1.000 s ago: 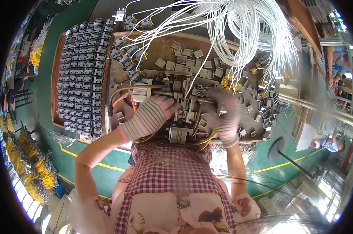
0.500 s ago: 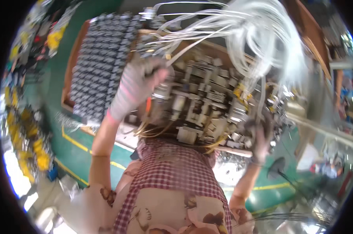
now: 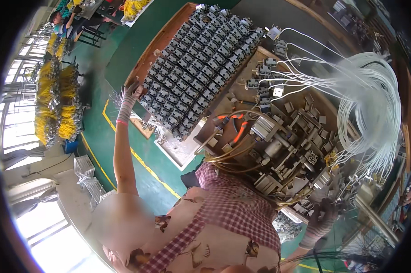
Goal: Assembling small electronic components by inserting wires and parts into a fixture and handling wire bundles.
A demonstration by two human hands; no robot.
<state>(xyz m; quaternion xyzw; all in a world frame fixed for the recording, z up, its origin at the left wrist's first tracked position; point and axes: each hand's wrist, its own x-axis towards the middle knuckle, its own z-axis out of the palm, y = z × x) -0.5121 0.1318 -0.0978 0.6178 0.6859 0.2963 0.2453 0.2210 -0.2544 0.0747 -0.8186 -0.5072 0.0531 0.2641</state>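
My left hand [image 3: 132,94], in a pale striped glove with a pink cuff, reaches out to the near left corner of a wooden tray [image 3: 156,45]. Its fingers are bent inward at the tray edge; what lies in them is hidden. Rows of small grey plug-like blocks [image 3: 201,61] fill most of that tray. Low at the right, my gloved right hand [image 3: 321,222] hovers beside the bench's near edge, fingers loosely curled and apart, nothing visible in them. In front of it stands a metal fixture [image 3: 278,148] among many small metal pieces [image 3: 312,157].
A big coil of white cables [image 3: 371,104] lies at the right, its ends running to grey blocks [image 3: 265,70]. Orange-marked tubes [image 3: 239,129] curve by the fixture. Yellow cable bundles [image 3: 67,102] hang at far left. Another person [image 3: 62,28] is at the far upper left.
My left hand has moved from beside the fixture leftward to the tray corner. My right hand has dropped from the cable ends to the bench's near edge. The view has turned left.
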